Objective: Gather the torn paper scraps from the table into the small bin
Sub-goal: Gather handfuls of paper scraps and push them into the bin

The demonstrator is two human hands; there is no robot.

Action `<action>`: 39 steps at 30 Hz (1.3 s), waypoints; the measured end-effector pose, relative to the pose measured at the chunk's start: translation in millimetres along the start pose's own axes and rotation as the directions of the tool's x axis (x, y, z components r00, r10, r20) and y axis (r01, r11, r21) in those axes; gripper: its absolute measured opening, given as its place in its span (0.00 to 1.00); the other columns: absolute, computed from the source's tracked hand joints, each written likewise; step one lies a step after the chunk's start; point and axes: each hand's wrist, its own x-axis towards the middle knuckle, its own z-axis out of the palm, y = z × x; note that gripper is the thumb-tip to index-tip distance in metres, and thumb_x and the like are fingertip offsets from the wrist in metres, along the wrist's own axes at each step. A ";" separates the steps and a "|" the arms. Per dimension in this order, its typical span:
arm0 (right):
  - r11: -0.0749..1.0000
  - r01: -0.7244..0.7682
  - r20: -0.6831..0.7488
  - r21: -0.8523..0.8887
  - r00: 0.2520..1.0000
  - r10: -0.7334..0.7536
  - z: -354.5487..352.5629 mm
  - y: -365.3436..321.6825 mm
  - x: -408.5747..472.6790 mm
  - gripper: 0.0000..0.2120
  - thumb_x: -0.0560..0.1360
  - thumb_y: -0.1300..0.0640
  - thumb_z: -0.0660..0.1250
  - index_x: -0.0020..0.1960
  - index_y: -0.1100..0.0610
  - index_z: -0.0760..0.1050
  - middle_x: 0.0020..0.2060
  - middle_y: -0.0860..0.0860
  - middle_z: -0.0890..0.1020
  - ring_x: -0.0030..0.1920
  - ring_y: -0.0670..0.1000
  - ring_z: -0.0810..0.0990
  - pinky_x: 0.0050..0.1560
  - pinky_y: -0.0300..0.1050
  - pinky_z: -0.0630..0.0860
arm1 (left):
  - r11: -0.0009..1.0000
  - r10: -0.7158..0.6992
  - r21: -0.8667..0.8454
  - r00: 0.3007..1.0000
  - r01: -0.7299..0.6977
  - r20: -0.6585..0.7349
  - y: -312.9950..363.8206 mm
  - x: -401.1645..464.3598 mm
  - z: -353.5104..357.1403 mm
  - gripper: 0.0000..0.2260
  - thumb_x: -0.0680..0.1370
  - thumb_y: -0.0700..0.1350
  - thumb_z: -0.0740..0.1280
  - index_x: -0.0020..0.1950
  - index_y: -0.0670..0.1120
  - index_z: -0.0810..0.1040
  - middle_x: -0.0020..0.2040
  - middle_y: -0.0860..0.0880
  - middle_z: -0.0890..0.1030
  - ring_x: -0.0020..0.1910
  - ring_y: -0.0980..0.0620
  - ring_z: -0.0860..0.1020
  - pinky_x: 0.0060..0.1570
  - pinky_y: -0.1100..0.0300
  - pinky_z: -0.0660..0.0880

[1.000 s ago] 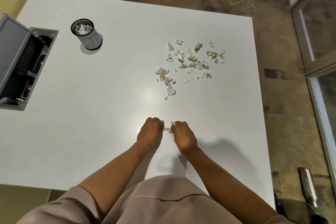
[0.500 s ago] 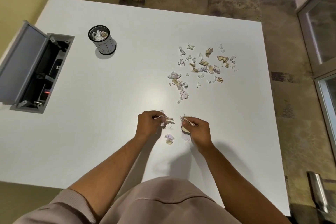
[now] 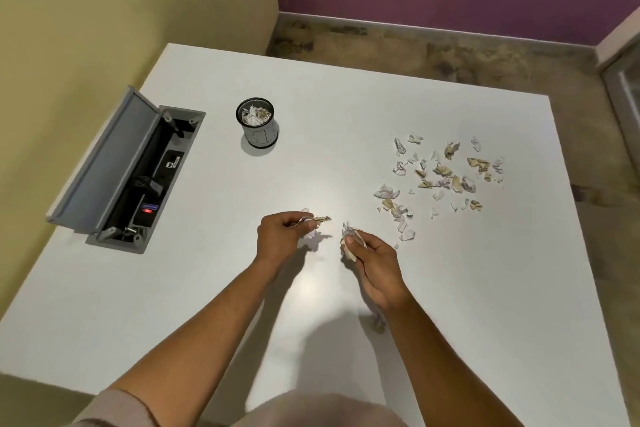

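Torn paper scraps point(image 3: 443, 177), white and tan, lie scattered on the right part of the white table point(image 3: 207, 288). The small black bin point(image 3: 258, 123), partly filled with scraps, stands at the back left. My left hand point(image 3: 282, 236) pinches a few scraps point(image 3: 320, 219) above the table's middle. My right hand point(image 3: 372, 256) grips a small bunch of scraps point(image 3: 351, 239) a little to the right of it. A scrap point(image 3: 378, 321) lies on the table under my right wrist. Both hands hover well in front of the bin.
A grey cable box point(image 3: 131, 173) with its lid raised is set into the table at the left edge. Yellow and purple walls meet behind the table; the floor shows at the right, past the table's edge.
My hands have drawn apart, each keeping its scraps, and a scrap or two dropped to the table. The view has tilted up and shifted left, so bin and pile sit further right.
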 end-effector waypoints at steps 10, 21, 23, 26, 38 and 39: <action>0.998 -0.009 0.074 0.058 0.997 0.004 93.2 -22.7 61.7 0.06 0.70 0.62 0.73 0.46 0.57 0.84 0.38 0.51 0.83 0.39 0.48 0.81 0.42 0.40 0.74 | 0.994 0.035 -0.104 0.995 -0.046 -0.098 67.7 95.5 -59.4 0.07 0.68 0.38 0.78 0.42 0.48 0.85 0.39 0.47 0.85 0.39 0.53 0.81 0.48 0.57 0.77; 0.996 0.003 0.034 0.091 0.999 -0.006 136.3 -33.5 118.6 0.06 0.73 0.67 0.70 0.49 0.61 0.82 0.41 0.52 0.86 0.41 0.47 0.84 0.43 0.36 0.79 | 0.959 0.165 0.264 0.958 -0.101 -0.235 128.3 215.5 -80.8 0.06 0.70 0.42 0.77 0.38 0.52 0.84 0.44 0.48 0.85 0.60 0.46 0.77 0.51 0.59 0.76; 0.999 -0.005 0.038 0.053 0.999 0.003 138.5 -32.7 124.1 0.06 0.73 0.65 0.71 0.49 0.60 0.83 0.40 0.52 0.85 0.41 0.48 0.84 0.44 0.36 0.79 | 0.889 0.204 0.447 0.961 -0.102 -0.187 132.7 231.0 -79.9 0.04 0.72 0.40 0.74 0.43 0.48 0.86 0.47 0.45 0.84 0.62 0.46 0.74 0.50 0.61 0.74; 1.000 -0.004 0.059 0.027 0.998 0.002 140.6 -30.5 128.3 0.05 0.73 0.65 0.71 0.49 0.62 0.83 0.39 0.54 0.83 0.40 0.49 0.82 0.45 0.37 0.79 | 0.731 0.242 0.674 0.964 -0.107 -0.109 137.0 245.9 -75.9 0.06 0.73 0.36 0.69 0.45 0.44 0.85 0.50 0.41 0.82 0.57 0.42 0.76 0.51 0.55 0.78; 0.999 -0.031 0.106 0.004 0.994 0.031 143.7 -28.7 140.0 0.14 0.63 0.59 0.77 0.49 0.59 0.85 0.43 0.55 0.86 0.42 0.51 0.84 0.44 0.38 0.79 | 0.328 0.180 0.934 0.980 -0.144 0.088 129.3 267.1 -56.8 0.10 0.74 0.33 0.63 0.55 0.37 0.77 0.56 0.37 0.76 0.53 0.36 0.77 0.42 0.54 0.71; 1.000 -0.029 0.110 0.002 0.994 0.029 143.3 -28.7 139.6 0.14 0.63 0.59 0.77 0.48 0.59 0.85 0.43 0.55 0.86 0.42 0.50 0.84 0.44 0.38 0.79 | 0.324 0.178 0.934 0.980 -0.148 0.094 131.8 266.8 -58.7 0.10 0.73 0.33 0.64 0.54 0.37 0.77 0.55 0.37 0.76 0.52 0.37 0.78 0.41 0.54 0.72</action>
